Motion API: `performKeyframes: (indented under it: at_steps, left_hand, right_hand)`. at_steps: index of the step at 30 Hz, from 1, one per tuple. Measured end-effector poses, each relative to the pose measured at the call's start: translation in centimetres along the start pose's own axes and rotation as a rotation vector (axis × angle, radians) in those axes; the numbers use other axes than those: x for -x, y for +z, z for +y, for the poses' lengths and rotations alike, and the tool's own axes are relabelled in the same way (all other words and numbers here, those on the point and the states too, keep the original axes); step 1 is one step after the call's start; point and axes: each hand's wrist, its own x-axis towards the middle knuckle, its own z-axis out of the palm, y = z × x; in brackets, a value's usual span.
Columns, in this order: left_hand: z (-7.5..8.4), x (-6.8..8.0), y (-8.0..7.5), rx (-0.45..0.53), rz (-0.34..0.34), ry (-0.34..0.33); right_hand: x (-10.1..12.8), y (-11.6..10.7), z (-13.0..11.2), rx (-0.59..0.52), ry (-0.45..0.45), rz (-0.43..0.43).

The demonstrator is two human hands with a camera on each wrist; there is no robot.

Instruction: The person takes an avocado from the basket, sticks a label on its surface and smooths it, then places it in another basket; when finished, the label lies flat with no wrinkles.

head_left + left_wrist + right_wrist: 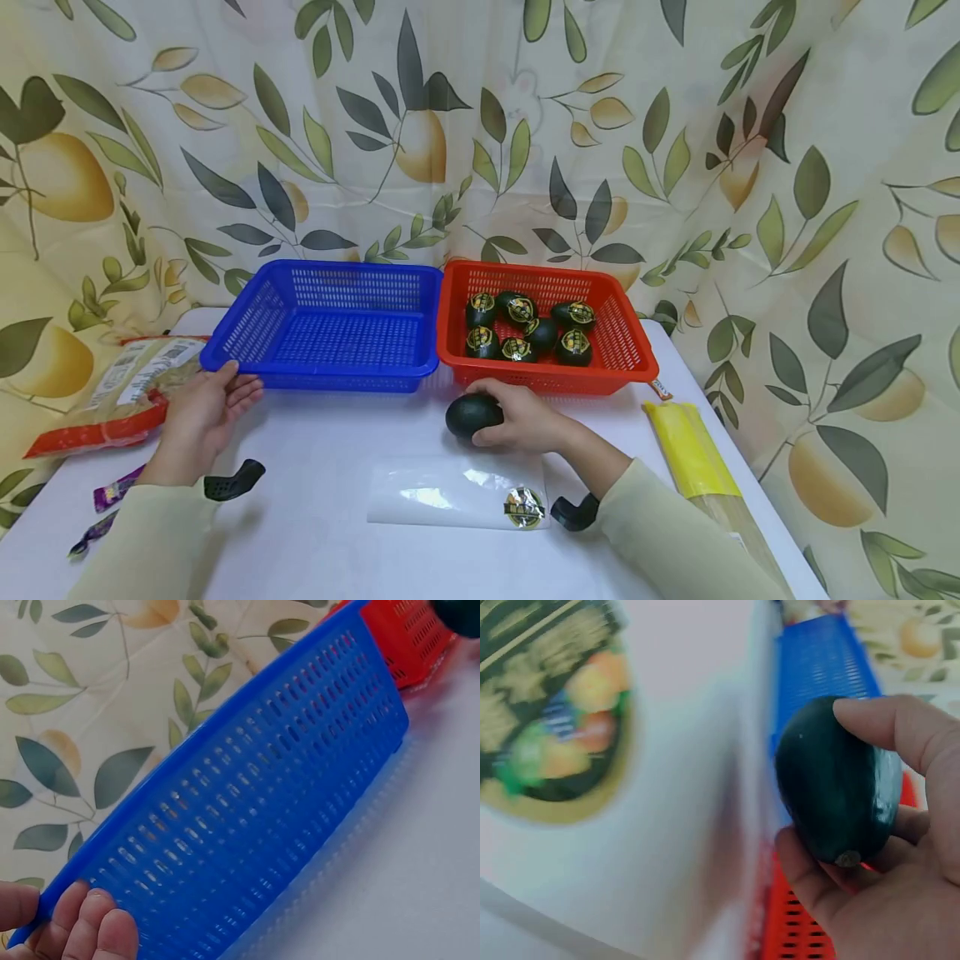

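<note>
My right hand point(497, 417) grips a dark green, unwrapped egg point(472, 414) on the white table, just in front of the red basket point(633, 354). The right wrist view shows the egg point(832, 787) held between the thumb and curled fingers point(900, 727). Several dark eggs with gold labels point(525, 327) lie in the red basket. My left hand point(242, 379) holds the near left corner of the blue basket point(330, 333), which has nothing in it. In the left wrist view the fingers point(97, 930) lie on the blue basket point(255, 802) wall.
A clear wrapper with a round gold sticker point(459, 496) lies on the table point(322, 533) between my arms. A long yellow packet point(686, 446) lies at the right edge, an orange-trimmed bag point(120, 392) at the left, and purple wrappers point(112, 493) beside my left sleeve.
</note>
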Motion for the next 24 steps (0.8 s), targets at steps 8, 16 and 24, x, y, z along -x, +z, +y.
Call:
performKeyframes:
  at_steps: [8, 16, 24]
  left_hand:
    - [-1.7, 0.1, 0.8, -0.134, 0.022, 0.015]
    - [-8.7, 5.2, 7.9, -0.994, -0.368, 0.477]
    - [-15.0, 9.3, 15.9, -1.586, -0.660, 0.778]
  right_hand:
    - [-0.6, 2.3, 1.4, 0.007, 0.045, 0.057]
    - [2.4, 1.2, 0.1, 0.098, 0.064, 0.113]
    - [8.2, -0.4, -0.9, 0.117, 0.072, 0.138]
